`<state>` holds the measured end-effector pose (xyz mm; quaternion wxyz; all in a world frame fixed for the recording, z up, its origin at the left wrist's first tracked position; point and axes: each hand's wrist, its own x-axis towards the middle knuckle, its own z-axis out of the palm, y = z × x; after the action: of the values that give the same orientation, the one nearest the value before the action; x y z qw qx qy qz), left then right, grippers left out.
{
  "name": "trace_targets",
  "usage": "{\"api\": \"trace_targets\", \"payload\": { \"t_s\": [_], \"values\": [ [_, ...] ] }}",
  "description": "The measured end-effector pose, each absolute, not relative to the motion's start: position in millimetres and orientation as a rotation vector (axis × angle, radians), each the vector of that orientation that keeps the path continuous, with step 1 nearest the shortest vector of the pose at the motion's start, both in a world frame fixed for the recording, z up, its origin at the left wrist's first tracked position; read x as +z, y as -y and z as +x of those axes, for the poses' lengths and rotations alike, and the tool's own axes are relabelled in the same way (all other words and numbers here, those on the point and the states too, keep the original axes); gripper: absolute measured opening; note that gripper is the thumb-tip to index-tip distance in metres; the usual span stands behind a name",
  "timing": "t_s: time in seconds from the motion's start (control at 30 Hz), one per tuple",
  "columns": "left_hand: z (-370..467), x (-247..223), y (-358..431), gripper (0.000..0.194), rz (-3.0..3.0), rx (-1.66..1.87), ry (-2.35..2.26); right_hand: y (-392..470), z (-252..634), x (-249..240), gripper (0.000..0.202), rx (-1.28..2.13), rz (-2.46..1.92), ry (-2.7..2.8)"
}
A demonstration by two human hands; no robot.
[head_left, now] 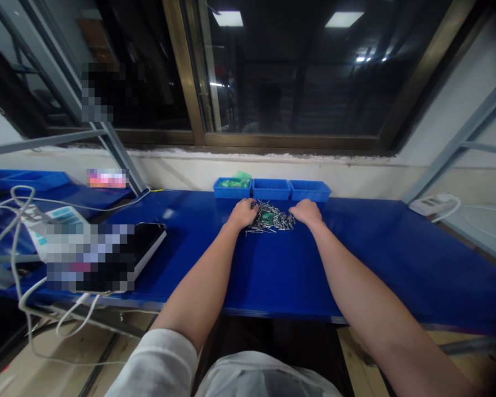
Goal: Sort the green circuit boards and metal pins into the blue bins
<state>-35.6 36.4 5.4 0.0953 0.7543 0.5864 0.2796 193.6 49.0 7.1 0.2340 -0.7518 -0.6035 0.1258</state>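
Note:
A loose pile of thin metal pins or screws point(281, 220) lies on the blue tabletop, with a small green piece point(267, 217) among them. At the pile's left edge is my left hand point(243, 213), its fingers curled in against the metal pieces. My right hand point(307, 212) is at the right edge, thumb and fingers drawn together beside the pins. Whatever either hand's fingertips hold is too small to make out.
Behind the pile stand three blue bins: the left bin point(232, 192) with green packets point(240, 181), the middle bin point(271, 189) and the right bin point(310, 191). A dark-screened device point(149, 234) with white cables sits left. A white power strip point(432, 204) lies far right.

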Motion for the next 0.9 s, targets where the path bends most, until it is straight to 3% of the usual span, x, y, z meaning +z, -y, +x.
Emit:
{"api": "trace_targets", "payload": {
  "t_s": [0.23, 0.43, 0.67, 0.9],
  "values": [
    [-34.3, 5.5, -37.5, 0.034, 2.251, 0.794, -1.760, -45.9, 185.9, 8.4, 0.019, 0.369, -2.084, 1.807],
    [-31.0, 13.6, -31.2, 0.033, 2.293, 0.920, -1.681, -42.1, 174.1, 10.6, 0.021, 0.321, -1.574, 1.861],
    [-18.5, 27.5, -15.1, 0.030, 2.335, 0.988, -1.258, -32.5, 154.1, 12.2, 0.031, 0.861, -1.058, 1.829],
    [-18.0, 30.6, -13.4, 0.022, 2.371, 0.975, -1.260, -32.9, 150.9, 10.7, 0.042, 0.968, -1.028, 1.624]
  ]
}}
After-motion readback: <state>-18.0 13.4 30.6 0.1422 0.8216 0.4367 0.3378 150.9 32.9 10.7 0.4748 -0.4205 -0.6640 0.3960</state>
